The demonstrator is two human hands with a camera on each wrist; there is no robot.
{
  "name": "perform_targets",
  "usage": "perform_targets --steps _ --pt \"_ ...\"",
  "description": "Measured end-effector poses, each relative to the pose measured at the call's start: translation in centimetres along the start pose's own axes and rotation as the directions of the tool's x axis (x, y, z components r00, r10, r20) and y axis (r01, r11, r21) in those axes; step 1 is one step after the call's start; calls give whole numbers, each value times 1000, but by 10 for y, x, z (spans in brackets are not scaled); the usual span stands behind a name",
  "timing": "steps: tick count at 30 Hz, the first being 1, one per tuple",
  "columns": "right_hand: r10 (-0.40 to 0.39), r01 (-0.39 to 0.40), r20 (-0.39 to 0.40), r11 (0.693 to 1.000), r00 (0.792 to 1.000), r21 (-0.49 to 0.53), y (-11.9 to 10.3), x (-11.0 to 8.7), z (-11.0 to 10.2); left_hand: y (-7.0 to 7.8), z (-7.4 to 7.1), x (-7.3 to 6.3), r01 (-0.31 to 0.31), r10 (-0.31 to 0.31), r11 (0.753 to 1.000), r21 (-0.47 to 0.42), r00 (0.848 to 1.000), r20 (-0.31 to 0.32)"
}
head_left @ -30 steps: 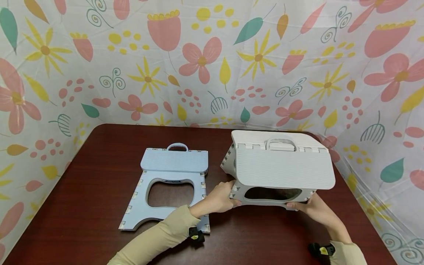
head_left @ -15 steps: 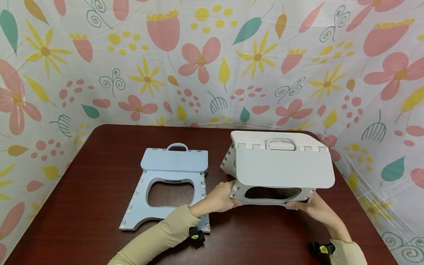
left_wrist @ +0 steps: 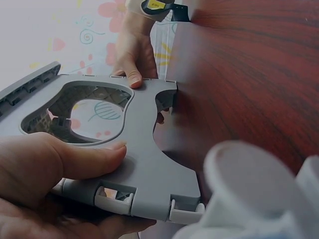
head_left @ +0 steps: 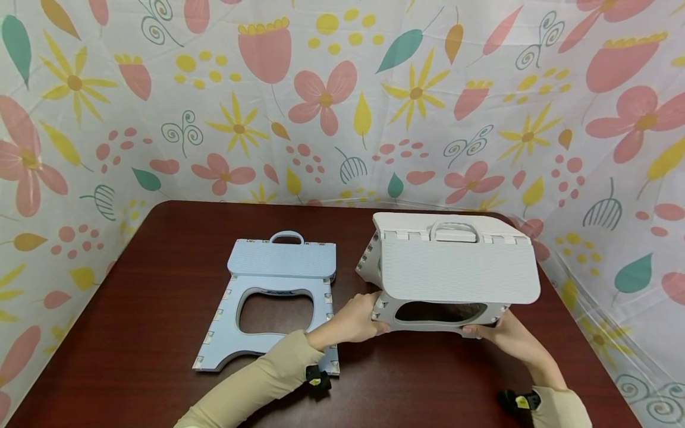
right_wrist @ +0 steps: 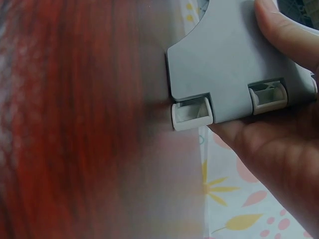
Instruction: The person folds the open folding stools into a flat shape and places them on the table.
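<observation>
A white folding step stool (head_left: 460,267) stands unfolded on the right of the table, its ridged two-panel top and carry handle (head_left: 455,232) facing up. My left hand (head_left: 355,319) grips the left edge of its front leg panel, thumb over the front face by the oval opening, as the left wrist view shows. At the opposite edge of that panel my right hand (head_left: 500,334) holds on, thumb in front and fingers behind. A light blue folding stool (head_left: 280,260) lies folded flat to the left, under my left forearm.
The dark red wooden table (head_left: 139,297) has rounded far corners. Behind and beside it hangs a flower-patterned cloth (head_left: 321,148), close to the back edge. Black straps (head_left: 317,380) sit at both wrists.
</observation>
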State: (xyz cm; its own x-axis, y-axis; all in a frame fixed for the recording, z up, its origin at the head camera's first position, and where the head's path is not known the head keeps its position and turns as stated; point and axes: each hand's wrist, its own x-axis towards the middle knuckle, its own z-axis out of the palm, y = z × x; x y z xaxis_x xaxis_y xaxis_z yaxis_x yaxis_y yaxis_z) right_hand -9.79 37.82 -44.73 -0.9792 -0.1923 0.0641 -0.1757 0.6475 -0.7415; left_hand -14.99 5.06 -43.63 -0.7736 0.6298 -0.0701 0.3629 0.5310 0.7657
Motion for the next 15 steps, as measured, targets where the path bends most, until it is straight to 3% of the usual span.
perform_targets --steps 15 --pt "3 -3 12 1000 1000 -15 1 -2 -1 -1 1 0 -20 20 1000 7 1000 -3"
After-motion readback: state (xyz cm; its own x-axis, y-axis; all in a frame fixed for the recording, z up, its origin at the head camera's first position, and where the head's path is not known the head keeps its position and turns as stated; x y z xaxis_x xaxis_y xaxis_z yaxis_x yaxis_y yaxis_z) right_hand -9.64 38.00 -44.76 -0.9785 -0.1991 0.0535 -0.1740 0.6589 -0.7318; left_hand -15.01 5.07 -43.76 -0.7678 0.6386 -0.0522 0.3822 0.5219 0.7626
